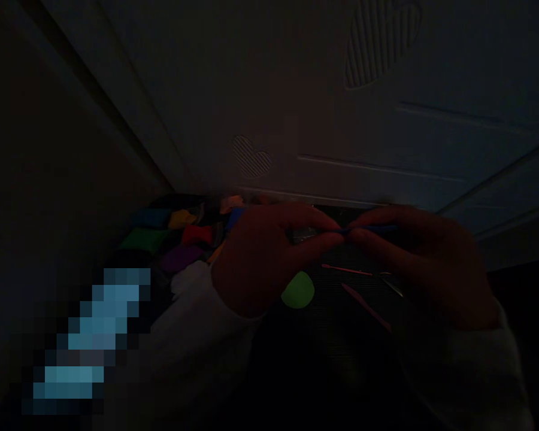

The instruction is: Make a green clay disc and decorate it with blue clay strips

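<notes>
The picture is very dark. My left hand [265, 254] pinches one end of a thin blue strip [379, 228] between thumb and fingertips. My right hand [424, 257] pinches the same strip close by, and part of it runs back along the fingers. I cannot tell whether it is modelling clay or a tool. The fingertips of both hands nearly meet above the dark ridged surface. Below them lie a round light-green piece [298, 290], a thin pink stick [347, 269] and a wider pink modelling tool [363, 304]. A small metal-looking tool [391, 285] is partly hidden by my right hand.
Several coloured packets, among them a green one [144, 239], a red one [197, 234] and a purple one [182, 258], lie left of my left hand. A pale panel with raised hearts [251, 157] stands behind. A pixelated bright patch [92, 332] covers the lower left.
</notes>
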The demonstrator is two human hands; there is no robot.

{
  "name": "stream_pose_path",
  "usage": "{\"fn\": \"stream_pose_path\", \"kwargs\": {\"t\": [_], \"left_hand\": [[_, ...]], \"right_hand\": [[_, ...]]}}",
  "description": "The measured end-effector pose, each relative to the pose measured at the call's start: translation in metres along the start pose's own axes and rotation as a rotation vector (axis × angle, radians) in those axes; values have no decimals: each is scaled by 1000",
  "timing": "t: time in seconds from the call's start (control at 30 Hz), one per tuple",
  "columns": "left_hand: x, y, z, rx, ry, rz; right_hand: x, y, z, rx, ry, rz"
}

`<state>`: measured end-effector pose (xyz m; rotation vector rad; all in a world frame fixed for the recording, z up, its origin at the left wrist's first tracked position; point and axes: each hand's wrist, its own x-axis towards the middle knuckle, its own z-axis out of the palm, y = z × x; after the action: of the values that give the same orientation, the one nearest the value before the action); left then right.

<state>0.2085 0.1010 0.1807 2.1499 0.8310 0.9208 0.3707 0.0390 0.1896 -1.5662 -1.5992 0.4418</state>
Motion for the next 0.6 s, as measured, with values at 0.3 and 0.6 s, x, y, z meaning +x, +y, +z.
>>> {"fn": "stream_pose_path", "kwargs": {"t": [0.3, 0.6], "left_hand": [[0, -1, -2, 4, 8, 4], [-1, -2, -2, 27, 22, -18]], "right_hand": [[0, 1, -1, 43, -20, 33], [-2, 1, -3, 110, -4, 69]]}}
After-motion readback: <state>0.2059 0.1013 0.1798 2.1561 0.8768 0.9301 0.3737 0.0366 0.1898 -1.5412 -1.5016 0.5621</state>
